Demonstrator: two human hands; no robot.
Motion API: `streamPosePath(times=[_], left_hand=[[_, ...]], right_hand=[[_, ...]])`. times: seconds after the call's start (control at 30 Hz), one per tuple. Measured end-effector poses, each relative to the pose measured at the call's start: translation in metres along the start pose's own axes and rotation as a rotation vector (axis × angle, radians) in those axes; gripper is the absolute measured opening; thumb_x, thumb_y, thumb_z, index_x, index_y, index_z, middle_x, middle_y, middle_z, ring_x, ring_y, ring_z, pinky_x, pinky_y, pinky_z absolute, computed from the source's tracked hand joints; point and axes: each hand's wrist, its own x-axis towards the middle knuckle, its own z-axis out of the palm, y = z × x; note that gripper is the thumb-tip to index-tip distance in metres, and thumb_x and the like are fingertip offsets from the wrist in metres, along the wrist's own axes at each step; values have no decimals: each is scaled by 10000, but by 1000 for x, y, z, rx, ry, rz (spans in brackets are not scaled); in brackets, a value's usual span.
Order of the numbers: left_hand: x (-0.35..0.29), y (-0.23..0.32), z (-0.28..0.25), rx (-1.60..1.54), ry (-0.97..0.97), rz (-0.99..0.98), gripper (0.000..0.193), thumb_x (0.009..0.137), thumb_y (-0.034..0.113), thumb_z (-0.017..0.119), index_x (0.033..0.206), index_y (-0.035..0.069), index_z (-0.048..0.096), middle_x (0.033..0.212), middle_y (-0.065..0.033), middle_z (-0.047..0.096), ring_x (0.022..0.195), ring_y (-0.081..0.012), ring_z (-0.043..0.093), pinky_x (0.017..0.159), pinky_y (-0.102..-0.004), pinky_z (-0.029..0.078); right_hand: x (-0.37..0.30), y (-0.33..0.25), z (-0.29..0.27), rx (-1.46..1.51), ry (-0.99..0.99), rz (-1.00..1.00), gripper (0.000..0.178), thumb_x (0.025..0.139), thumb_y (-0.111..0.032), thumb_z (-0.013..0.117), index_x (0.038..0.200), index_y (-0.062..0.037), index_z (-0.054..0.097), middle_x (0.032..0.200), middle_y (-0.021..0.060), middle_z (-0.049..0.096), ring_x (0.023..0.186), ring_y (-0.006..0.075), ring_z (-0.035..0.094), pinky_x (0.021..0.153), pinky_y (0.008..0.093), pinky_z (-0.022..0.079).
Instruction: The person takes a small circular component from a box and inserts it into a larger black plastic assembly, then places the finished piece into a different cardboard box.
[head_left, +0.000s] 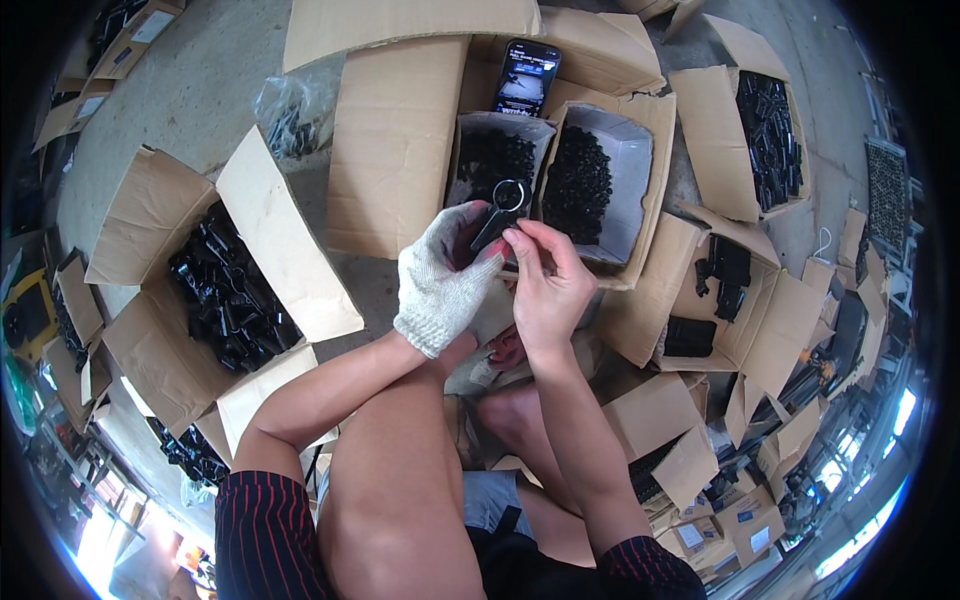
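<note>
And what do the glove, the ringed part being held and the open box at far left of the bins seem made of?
Glove: probably cotton knit, matte off-white; its ribbed cuff shows.
Ringed part: black with some shine; plastic or coated metal, can't tell.
Open box: matte brown cardboard, judging by its folded flaps.

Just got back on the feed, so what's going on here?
A person's gloved left hand holds a black part with a ring at one end. The bare right hand has its thumb and forefinger close against it; whether they pinch it is hard to tell. Ahead, two trays of small black pieces sit in a cardboard box, a phone beyond them. An open carton at left holds larger black parts.
</note>
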Motion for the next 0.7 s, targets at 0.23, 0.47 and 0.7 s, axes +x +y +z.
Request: streamPosePath(times=[0.23,0.47,0.7], left_hand=[[0,1,-1,34,-8,-14,473,896,-58,738,1344,-58,584,1196,-132,702,1048,-148,686,925,-285,573],[0,0,-1,46,4,19,478,892,-52,745,1344,-56,587,1184,-129,707,1046,-142,683,919,-284,573],[0,0,-2,38,-4,-39,473,893,-31,758,1337,-52,597,1193,-123,710,1084,-142,674,939,-286,566]], right_hand=[[1,-4,1,-131,9,-95,118,917,-78,779,989,9,742,883,114,753,738,173,715,685,290,555],[2,-4,1,-152,1,-121,134,937,-113,767,984,7,731,853,102,736,693,173,686,655,298,539],[4,-10,0,-170,-55,-49,155,977,-147,722,995,7,715,847,97,712,703,181,673,663,309,533]])
